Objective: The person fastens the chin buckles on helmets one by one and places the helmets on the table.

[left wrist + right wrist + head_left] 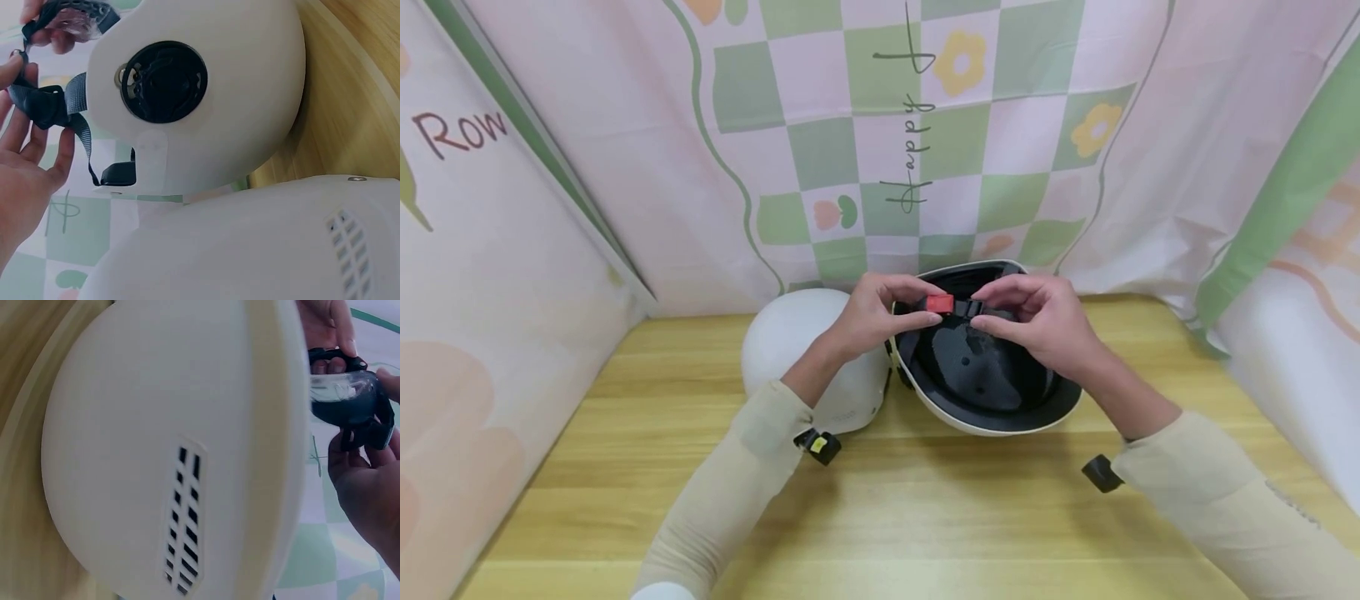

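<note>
A white helmet (955, 421) lies upturned on the table, its black lining (1000, 375) facing up. Above its opening, my left hand (867, 315) pinches the red end of a chin strap buckle (940, 303) between thumb and fingers. My right hand (1047, 323) pinches the black strap (973, 307) close beside the buckle. The two buckle halves look joined, though fingers hide part of them. In the left wrist view, dark webbing (77, 94) runs from the helmet shell to the left hand. Clear plastic covers a dark strap pad (344, 403) near the right hand.
A second white helmet (797, 342) sits dome up to the left, against or very near the upturned one. The wooden table (925, 517) extends in front of both. A printed curtain (820, 150) hangs close behind them, with more cloth at both sides.
</note>
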{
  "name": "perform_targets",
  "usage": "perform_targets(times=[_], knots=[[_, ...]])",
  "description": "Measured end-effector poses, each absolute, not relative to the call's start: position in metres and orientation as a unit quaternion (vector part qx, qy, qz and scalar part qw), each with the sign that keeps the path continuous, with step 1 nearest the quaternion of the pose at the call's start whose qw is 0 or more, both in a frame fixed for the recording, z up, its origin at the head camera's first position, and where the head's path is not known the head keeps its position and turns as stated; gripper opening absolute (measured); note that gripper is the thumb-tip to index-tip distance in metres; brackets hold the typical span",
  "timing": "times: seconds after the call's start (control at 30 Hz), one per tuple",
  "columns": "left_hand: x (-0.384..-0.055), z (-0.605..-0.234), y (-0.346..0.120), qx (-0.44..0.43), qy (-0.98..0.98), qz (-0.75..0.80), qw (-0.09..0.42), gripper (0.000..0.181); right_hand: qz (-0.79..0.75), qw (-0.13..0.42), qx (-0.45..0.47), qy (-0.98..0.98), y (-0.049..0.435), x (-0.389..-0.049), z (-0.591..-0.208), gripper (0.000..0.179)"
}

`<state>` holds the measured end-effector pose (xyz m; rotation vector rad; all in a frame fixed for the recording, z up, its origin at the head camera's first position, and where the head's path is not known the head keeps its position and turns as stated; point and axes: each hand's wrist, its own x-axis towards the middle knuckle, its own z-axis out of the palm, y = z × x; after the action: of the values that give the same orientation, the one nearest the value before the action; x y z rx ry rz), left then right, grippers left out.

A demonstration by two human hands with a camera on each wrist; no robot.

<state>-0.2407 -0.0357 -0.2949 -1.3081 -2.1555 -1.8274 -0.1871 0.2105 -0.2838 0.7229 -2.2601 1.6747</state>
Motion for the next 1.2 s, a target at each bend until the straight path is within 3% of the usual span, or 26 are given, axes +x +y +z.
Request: perform_targets(times=[0.13, 0.3, 1.2], knots=[[-0.241, -0.296, -0.035, -0.422, -0.690, -0.588, 0.013, 0.024, 0.587, 0.164, 0.284, -0.740, 0.209, -0.190, -0.289, 0.024], [-0.241, -0.296, -0.035, -0.418, -0.682, -0.600, 0.013, 0.024, 0.594, 0.177, 0.301, -0.725, 0.208, -0.193, -0.291, 0.023], [-0.240, -0.297, -0.026, -0.399, -0.638, -0.658, -0.019, 0.026, 0.636, 0.140, 0.328, -0.684, 0.199, -0.201, -0.298, 0.021]])
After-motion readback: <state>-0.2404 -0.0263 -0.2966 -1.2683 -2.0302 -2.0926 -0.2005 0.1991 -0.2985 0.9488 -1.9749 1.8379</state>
